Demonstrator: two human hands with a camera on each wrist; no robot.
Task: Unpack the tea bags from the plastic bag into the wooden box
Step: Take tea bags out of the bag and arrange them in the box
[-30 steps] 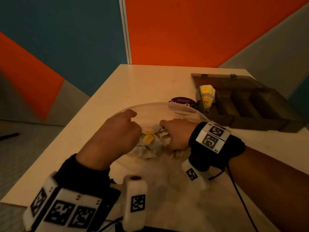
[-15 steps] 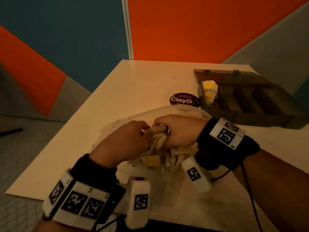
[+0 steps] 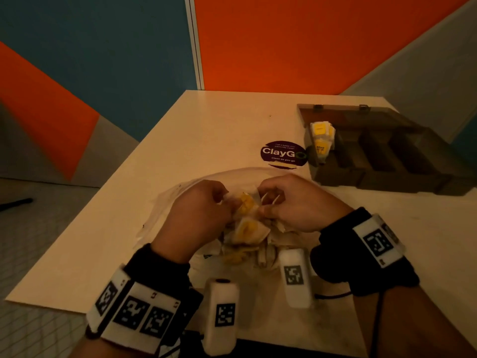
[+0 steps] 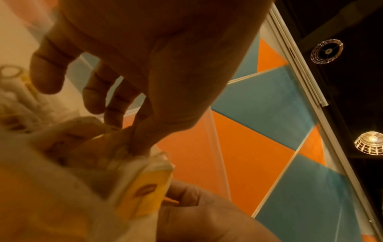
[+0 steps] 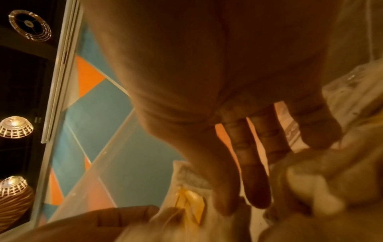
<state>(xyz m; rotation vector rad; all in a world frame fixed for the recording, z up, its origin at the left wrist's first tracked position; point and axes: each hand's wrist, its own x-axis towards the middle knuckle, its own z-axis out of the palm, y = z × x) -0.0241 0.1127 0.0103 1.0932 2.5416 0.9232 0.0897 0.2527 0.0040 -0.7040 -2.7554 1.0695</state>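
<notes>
A clear plastic bag (image 3: 167, 202) lies on the table near me, with a heap of white tea bags (image 3: 247, 228) with yellow tags inside. My left hand (image 3: 222, 200) and right hand (image 3: 268, 202) are both in the bag, fingers curled on a bunch of tea bags held between them. In the left wrist view my left hand (image 4: 136, 144) pinches a tea bag edge with thumb and fingertips above a yellow-tagged tea bag (image 4: 145, 188). In the right wrist view my right hand (image 5: 238, 204) presses its fingers into the tea bags (image 5: 190, 204). The open wooden box (image 3: 387, 161) sits at the right, a few tea bags (image 3: 321, 140) standing in its leftmost compartment.
A round purple sticker (image 3: 284, 153) is on the table (image 3: 206, 130) between bag and box. The box's other compartments look dark. The table's left edge drops to a tiled floor. Orange and blue wall panels stand behind.
Both hands drew closer together and gathered a bunch of tea bags between them. The bag's mouth sank from a raised arch to lie lower around the hands.
</notes>
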